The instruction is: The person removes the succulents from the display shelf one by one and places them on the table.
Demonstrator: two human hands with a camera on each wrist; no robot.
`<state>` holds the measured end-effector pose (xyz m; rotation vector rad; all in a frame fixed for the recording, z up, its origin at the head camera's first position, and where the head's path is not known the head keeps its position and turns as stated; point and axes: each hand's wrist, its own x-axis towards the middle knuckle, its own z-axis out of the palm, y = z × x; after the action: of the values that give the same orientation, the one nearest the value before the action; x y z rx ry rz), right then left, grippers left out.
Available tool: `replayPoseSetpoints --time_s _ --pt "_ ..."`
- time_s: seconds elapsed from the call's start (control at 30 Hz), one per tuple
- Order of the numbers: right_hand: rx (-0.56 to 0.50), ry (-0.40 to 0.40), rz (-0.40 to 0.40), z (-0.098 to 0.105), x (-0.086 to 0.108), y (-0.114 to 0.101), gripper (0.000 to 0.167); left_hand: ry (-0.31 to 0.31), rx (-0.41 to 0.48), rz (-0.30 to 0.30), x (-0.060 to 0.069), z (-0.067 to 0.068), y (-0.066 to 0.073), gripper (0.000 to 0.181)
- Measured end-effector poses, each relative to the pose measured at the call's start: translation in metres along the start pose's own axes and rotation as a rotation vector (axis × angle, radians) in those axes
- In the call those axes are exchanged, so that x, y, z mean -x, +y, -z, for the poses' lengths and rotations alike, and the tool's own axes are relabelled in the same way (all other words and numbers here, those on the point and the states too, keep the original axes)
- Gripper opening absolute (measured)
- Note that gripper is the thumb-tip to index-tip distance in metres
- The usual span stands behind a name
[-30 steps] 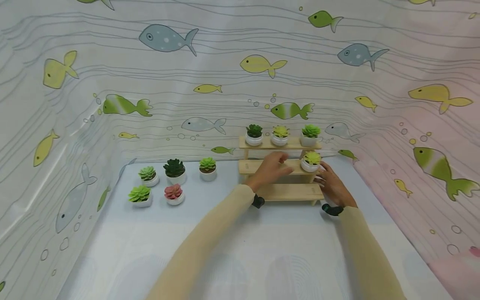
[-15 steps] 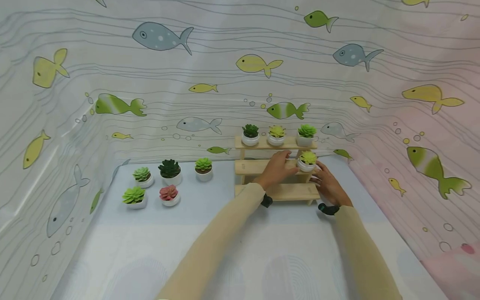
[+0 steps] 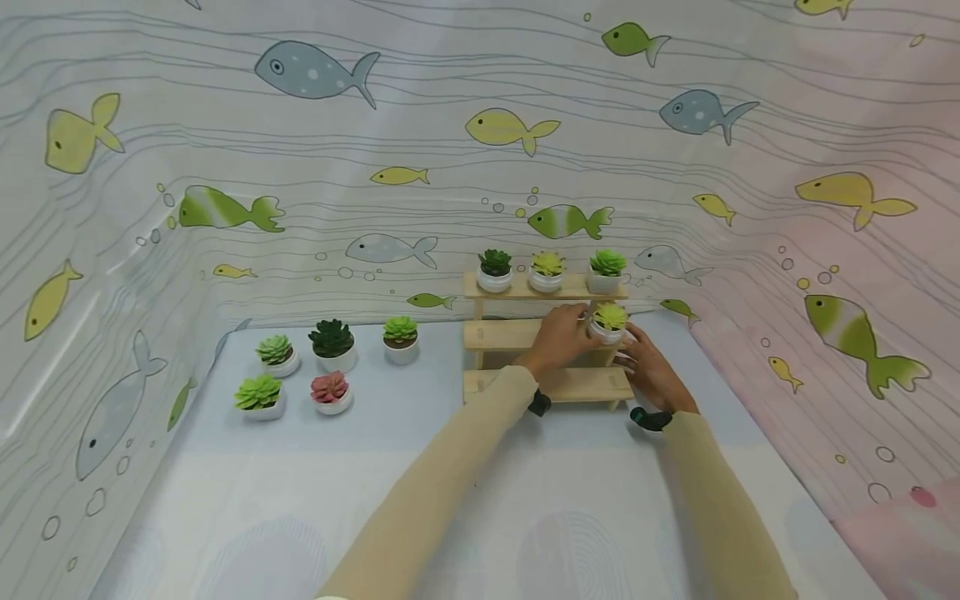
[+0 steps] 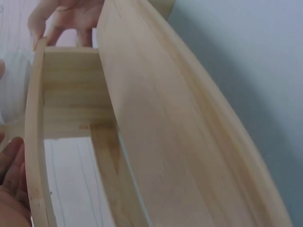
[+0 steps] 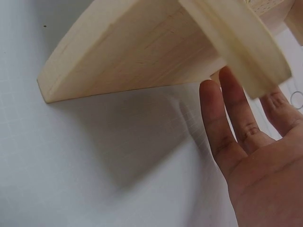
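A yellow-green succulent in a white pot [image 3: 609, 323] sits at the right end of the middle shelf of a wooden three-tier stand [image 3: 547, 383]. My left hand [image 3: 558, 340] grips the pot from its left, thumb in front and fingers behind. In the left wrist view, the white pot [image 4: 15, 87] shows partly at the left edge, above my left hand [image 4: 12, 191]. At the stand's right side is my right hand [image 3: 651, 371]. The right wrist view shows that right hand [image 5: 258, 146] with extended fingers at the end of a shelf board [image 5: 241, 47]; its thumb is hidden.
Along the top shelf stand a dark green succulent [image 3: 495, 271], a yellow one [image 3: 547, 271] and a bright green one [image 3: 606, 272]. Several more potted succulents, including a red one [image 3: 332, 392], stand on the table to the left. Fish-printed cloth [image 3: 315, 167] rises behind.
My left hand has moved right along the middle shelf and come to grip the pot. The right hand stays at the stand's right side. The whole head view has shifted slightly.
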<state>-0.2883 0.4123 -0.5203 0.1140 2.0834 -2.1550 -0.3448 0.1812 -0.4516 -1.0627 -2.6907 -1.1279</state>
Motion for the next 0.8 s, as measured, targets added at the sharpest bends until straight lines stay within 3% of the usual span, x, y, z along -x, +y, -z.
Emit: replayPoseSetpoints --time_s 0.37,0.8 --pt "-0.038 0.007 0.003 0.0 -0.003 0.004 0.069 -0.013 0.001 0.022 0.001 -0.004 0.013 0.069" --pt "-0.026 0.001 0.023 0.001 -0.002 0.005 0.068 -0.009 0.086 -0.002 -0.003 -0.009 0.011 0.066"
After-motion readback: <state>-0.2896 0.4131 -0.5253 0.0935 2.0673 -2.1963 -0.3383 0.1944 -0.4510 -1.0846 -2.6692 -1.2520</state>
